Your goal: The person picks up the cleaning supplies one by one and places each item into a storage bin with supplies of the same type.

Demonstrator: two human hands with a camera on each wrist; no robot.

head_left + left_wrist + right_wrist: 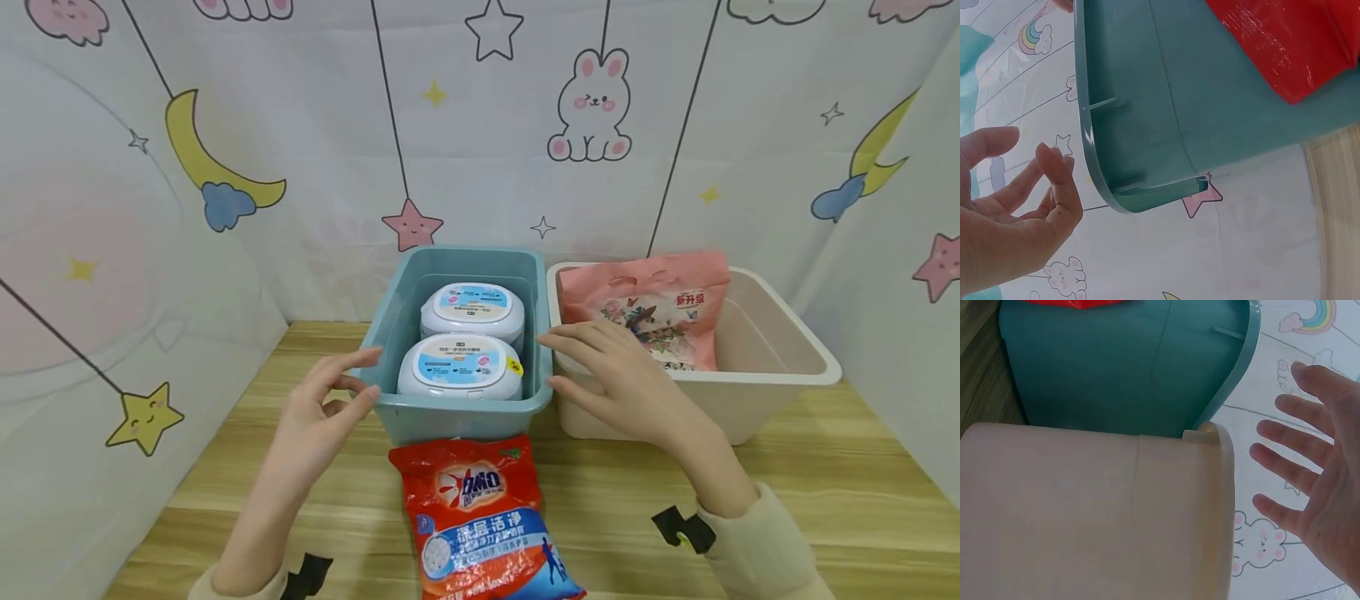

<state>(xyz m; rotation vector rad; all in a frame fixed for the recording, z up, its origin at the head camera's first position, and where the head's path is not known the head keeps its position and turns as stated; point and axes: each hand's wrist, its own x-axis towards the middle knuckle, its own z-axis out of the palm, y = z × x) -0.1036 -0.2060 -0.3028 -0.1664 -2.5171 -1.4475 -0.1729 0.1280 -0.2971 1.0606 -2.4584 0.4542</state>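
Observation:
Two white lidded plastic boxes, the nearer box (461,367) in front of the farther box (474,308), sit inside a blue-green bin (450,421). At that bin's front left corner is my left hand (326,408), its fingers bent and nothing between them; the left wrist view shows it apart from the rim. My right hand (618,375) hovers by the bin's right side, in front of the white bin (750,400), fingers spread and holding nothing. A red OMO laundry detergent bag (472,521) lies before the blue-green bin.
Inside the white bin, a pink printed bag (645,304) leans at the left. Both bins stand side by side on a wood-grain table (825,500). Behind them hangs a white curtain (480,125) with cartoon stars, moons and a rabbit.

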